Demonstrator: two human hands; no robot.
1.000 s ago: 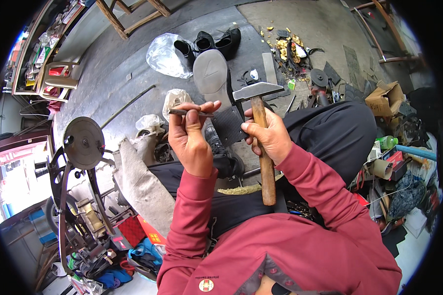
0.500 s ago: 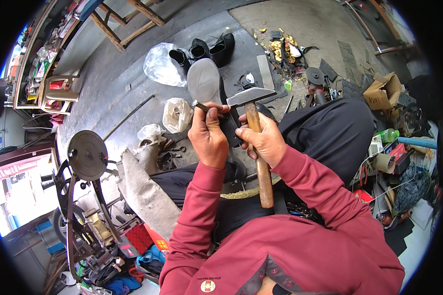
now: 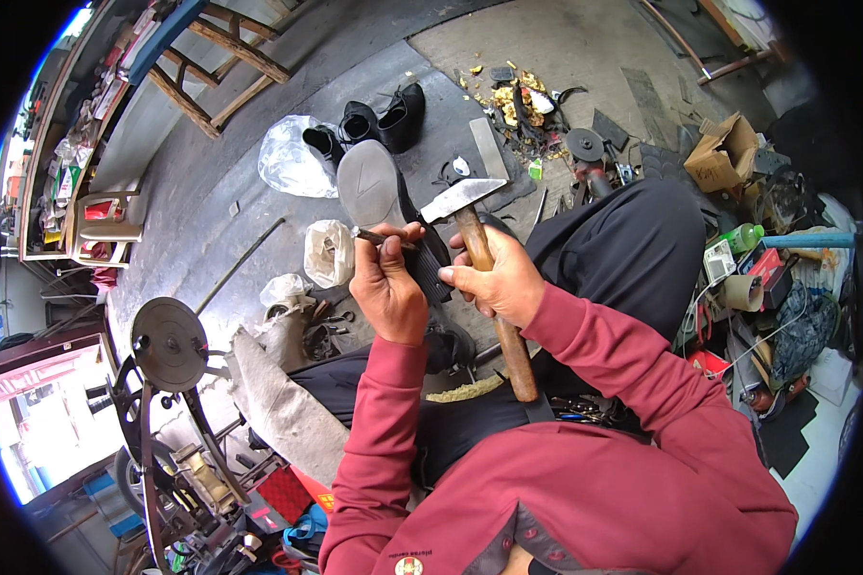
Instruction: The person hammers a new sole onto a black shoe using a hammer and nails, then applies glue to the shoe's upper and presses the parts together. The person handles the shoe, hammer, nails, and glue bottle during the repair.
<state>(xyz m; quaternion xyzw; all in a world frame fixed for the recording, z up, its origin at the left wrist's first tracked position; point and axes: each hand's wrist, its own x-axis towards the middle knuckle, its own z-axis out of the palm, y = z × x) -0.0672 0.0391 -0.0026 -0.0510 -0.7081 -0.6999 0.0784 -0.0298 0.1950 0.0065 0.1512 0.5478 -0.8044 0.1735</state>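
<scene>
My right hand (image 3: 503, 278) is closed around the wooden handle of a hammer (image 3: 465, 198), whose pale metal head is tilted beside the shoe. An upturned shoe (image 3: 366, 184) lies sole up before me, with a grey forefoot and a dark ridged heel. Over its middle, my left hand (image 3: 390, 292) pinches a short metal rod (image 3: 365, 235) between thumb and fingers. The rod's exact kind is too small to tell. My hands hide part of the sole, and what supports the shoe is not visible.
Black shoes (image 3: 400, 117) stand beyond, next to a clear plastic bag (image 3: 292, 163). A scrap pile (image 3: 523, 103) lies at the far right. A hand-cranked machine with a wheel (image 3: 170, 343) stands on my left. Clutter and a cardboard box (image 3: 724, 153) crowd the right.
The view has shifted, so the floor things sit further left. Both hands keep their holds, and the hammer and rod stay close to the shoe with little movement.
</scene>
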